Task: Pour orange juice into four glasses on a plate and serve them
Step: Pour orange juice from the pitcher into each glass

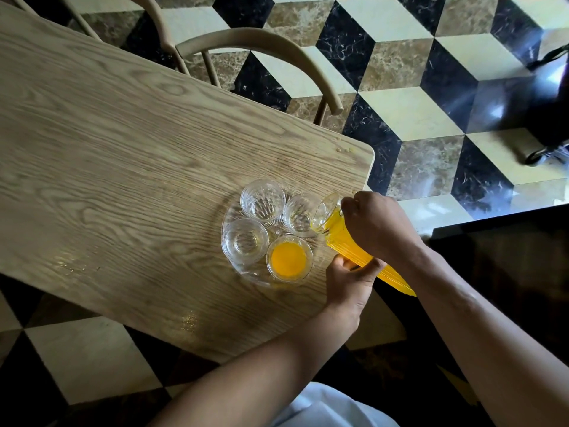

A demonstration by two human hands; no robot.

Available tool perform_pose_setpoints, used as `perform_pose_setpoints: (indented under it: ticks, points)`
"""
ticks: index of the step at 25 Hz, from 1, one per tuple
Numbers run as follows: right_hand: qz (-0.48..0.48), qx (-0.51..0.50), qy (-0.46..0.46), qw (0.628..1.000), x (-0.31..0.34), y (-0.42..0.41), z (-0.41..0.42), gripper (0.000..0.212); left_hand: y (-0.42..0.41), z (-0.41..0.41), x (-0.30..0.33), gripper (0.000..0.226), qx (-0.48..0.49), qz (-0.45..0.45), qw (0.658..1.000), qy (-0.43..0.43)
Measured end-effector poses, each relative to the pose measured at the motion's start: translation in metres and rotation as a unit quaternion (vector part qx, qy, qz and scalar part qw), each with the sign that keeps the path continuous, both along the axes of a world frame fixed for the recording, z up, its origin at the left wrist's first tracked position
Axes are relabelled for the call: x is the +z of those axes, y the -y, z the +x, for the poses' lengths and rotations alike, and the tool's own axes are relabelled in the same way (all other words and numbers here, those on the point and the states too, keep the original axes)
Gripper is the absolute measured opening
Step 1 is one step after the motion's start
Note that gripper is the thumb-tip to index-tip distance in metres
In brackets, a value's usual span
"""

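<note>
Several clear ribbed glasses stand on a round glass plate [228, 264] near the table's right end. The nearest glass [289, 259] holds orange juice. The left glass [245, 241], far glass [262, 200] and right glass [300, 214] hold no juice. A ribbed glass jug of orange juice [345, 241] is tilted, its mouth over the right glass. My right hand [374, 224] grips the jug near its top. From below, my left hand [349, 283] holds the jug's body.
The plate sits on a wooden table [129, 167] close to its rounded right corner. A curved wooden chair back [261, 41] stands behind the far edge. Small juice drops [345, 149] lie near the corner. Checked marble floor surrounds the table.
</note>
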State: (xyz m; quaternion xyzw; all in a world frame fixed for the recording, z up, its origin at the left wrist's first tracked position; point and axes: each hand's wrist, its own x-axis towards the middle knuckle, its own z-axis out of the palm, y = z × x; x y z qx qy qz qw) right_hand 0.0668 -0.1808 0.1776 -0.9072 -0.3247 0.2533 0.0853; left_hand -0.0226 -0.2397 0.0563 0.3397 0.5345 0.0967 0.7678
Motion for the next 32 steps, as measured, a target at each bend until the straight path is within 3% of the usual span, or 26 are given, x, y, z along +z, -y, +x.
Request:
perform_pose_setpoints:
  ticks: [5,11,17,32]
  points:
    - [-0.011,0.010,0.009,1.000,0.000,-0.003,-0.001,0.039,0.002,0.000,-0.004,0.093,0.006,-0.017,1.000,0.007]
    - [-0.030,0.014,0.008,0.999,-0.001,-0.005,-0.002,0.038,0.006,-0.002,-0.012,0.054,-0.001,-0.045,0.999,0.008]
    - [-0.047,0.019,0.011,0.999,0.000,-0.007,-0.004,0.040,0.010,0.002,-0.013,0.066,0.010,-0.055,0.998,0.007]
    - [-0.060,0.030,0.024,0.997,0.003,-0.013,-0.002,0.040,0.006,0.006,-0.003,0.067,0.022,-0.075,0.997,0.024]
